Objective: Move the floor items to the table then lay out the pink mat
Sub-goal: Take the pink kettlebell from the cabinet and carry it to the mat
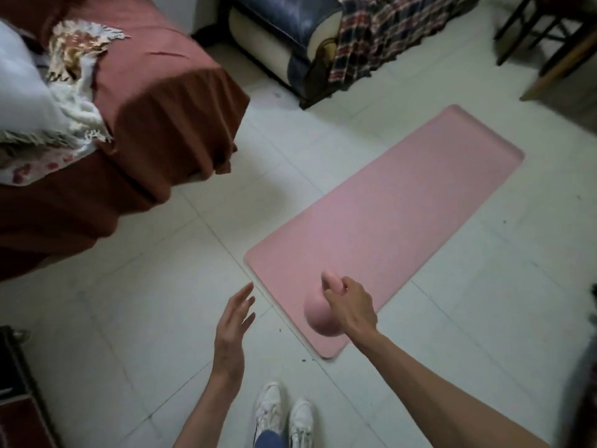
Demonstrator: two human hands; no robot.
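Head view, looking down at a pale tiled floor [129, 318]. The pink mat [403, 215] lies unrolled and flat on the tiles, running diagonally from near the person's feet at lower centre up toward the right. Its surface is plain, smooth, uniformly pale pink, with rounded corners; no creases or curl visible along its length. The near corner sits just beside a few dark specks on the tiles.

Right hand [350, 307] reaches out over the near end of the mat, fingers curled round the handle of a pink kettlebell [318, 316]. The kettlebell is the same pale pink as the mat, with a rounded body below the hand and the handle loop showing above the knuckles. Cannot tell whether its base touches the mat or hangs just above it; the outline is slightly blurred.

Left hand [234, 321] hovers over bare tiles to the left of the mat's near edge, fingers straight and loosely spread, holding nothing, not touching the mat.

White sneakers [284, 415] at the bottom edge, toes pointing toward the mat.

Upper left: a bed under a rust-brown cover [155, 101], with a fringed white blanket [74, 92] heaped on it. Top centre: a dark blue armchair [290, 30] with a plaid throw [387, 33] draped over its arm. Dark chair legs [529, 30] in the top right corner, well apart from the mat.
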